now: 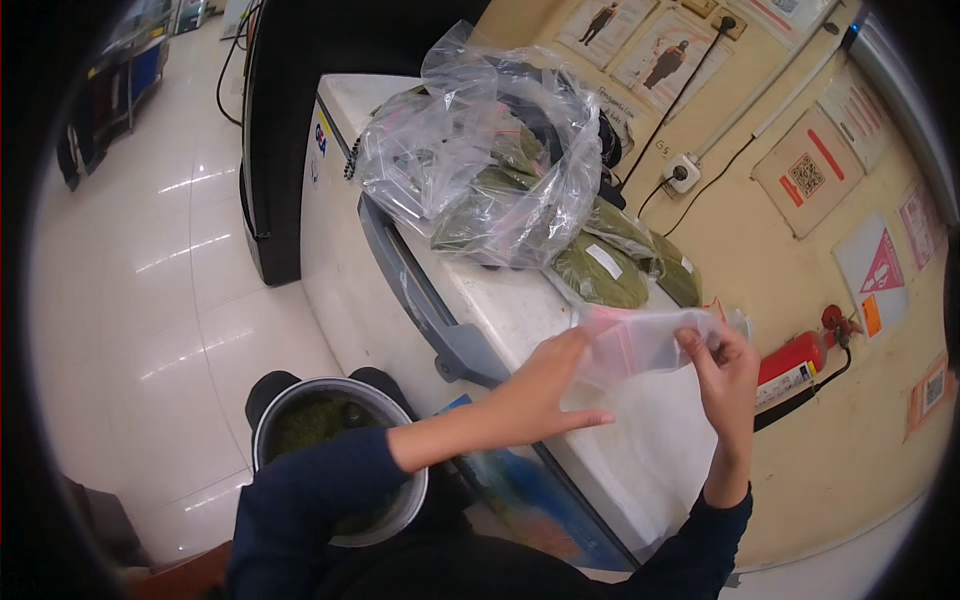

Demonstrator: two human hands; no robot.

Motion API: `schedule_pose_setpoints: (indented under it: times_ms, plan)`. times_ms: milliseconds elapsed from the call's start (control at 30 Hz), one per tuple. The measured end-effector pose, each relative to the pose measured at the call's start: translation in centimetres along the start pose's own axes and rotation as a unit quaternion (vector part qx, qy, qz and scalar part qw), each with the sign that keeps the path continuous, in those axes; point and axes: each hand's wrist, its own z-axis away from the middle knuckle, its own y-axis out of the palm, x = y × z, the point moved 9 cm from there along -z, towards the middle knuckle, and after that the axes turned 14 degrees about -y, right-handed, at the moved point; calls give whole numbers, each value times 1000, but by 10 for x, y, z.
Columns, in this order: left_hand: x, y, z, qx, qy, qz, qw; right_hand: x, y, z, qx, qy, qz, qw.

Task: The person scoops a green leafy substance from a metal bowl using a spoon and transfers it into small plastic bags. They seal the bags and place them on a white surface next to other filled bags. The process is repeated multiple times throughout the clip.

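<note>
A clear plastic bag with pinkish-red stripes [630, 349] is held above the white lid of a chest freezer [517, 300]. My right hand [727, 375] pinches its right end between thumb and fingers. At the left end is my left hand [544, 386], its thumb stuck out apart; the fingertips are blurred against the plastic, so their grip is unclear. Just beyond the hands lies a filled bag of green contents [589, 281] with a white label. Behind that, a large clear plastic bag [517, 172] holds more green packs and some small clear bags.
A metal pot [420, 499] with green contents [307, 427] stands low at my left, partly under my left forearm. The freezer's grey handle [409, 289] juts from its front. A red fire extinguisher [791, 360] and power cables [675, 75] are along the wall at right.
</note>
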Motion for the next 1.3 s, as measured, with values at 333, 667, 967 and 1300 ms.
schedule_pose_setpoints:
  times_ms: [333, 667, 967, 1300]
  plan:
    - [10, -165, 164, -268, -174, 431, 844, 174, 220, -34, 321, -184, -288, 883]
    - [86, -205, 312, -490, -158, 507, 691, 274, 267, 54, 15, -397, -187, 898]
    - [75, -153, 287, -419, -246, 417, 768, 189, 305, 106, 124, -265, -287, 912]
    - [104, -109, 256, -259, -287, 510, 768, 148, 305, 130, 149, -205, -308, 917]
